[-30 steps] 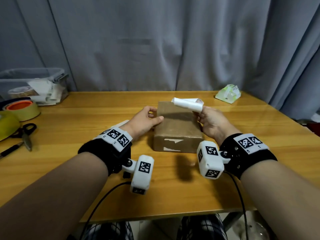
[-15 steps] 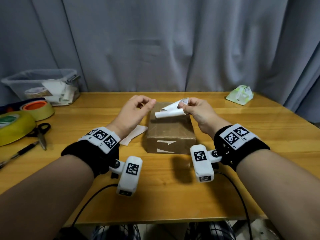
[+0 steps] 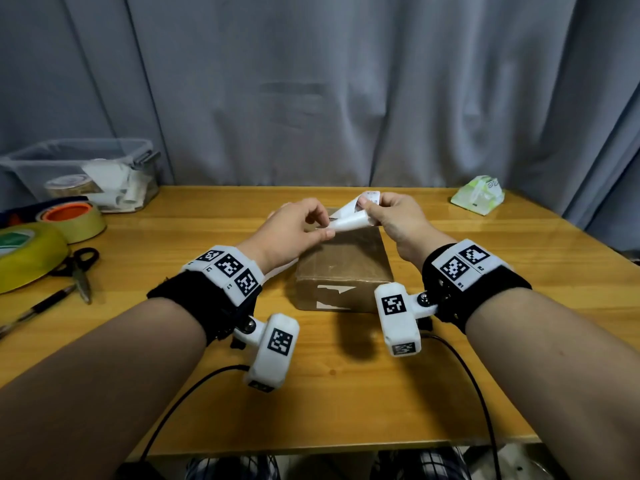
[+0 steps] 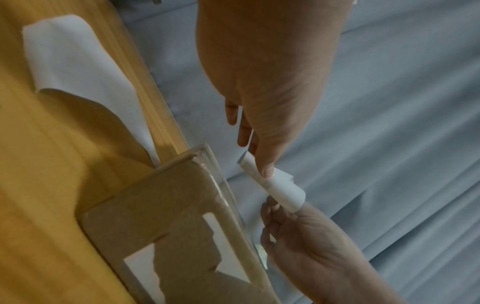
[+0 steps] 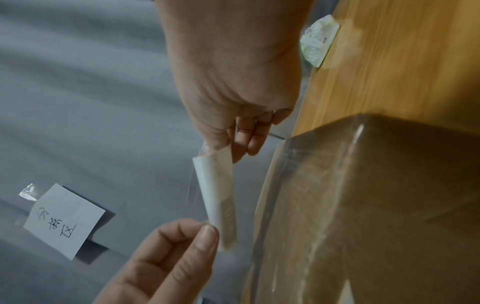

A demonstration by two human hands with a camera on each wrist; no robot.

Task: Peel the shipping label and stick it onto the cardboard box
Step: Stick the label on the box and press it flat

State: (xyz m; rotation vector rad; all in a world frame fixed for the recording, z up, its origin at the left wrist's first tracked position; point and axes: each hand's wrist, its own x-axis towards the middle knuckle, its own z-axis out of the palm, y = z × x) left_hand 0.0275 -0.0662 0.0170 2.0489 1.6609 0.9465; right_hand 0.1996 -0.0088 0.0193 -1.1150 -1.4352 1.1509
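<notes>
The brown cardboard box (image 3: 343, 268) lies at the table's middle, with torn white label scraps on its near side. Above its far end I hold the curled white shipping label (image 3: 349, 220) between both hands. My left hand (image 3: 325, 232) pinches the label's left end. My right hand (image 3: 362, 204) pinches its upper right end. In the left wrist view my left fingertips (image 4: 265, 170) press on the rolled label (image 4: 281, 188) beside the box (image 4: 182, 205). From the right wrist, the label (image 5: 218, 195) hangs clear of the box (image 5: 363, 205).
A white backing sheet (image 4: 78, 67) lies on the table left of the box. At the far left are a clear bin (image 3: 83, 174), tape rolls (image 3: 74, 220), scissors (image 3: 81, 268) and a pen (image 3: 34, 310). A green packet (image 3: 479, 199) sits far right. A curtain hangs behind.
My left hand left the box's side, rose and took the label's free end. My right hand carried the label leftward over the box's far end. The label now spans both hands.
</notes>
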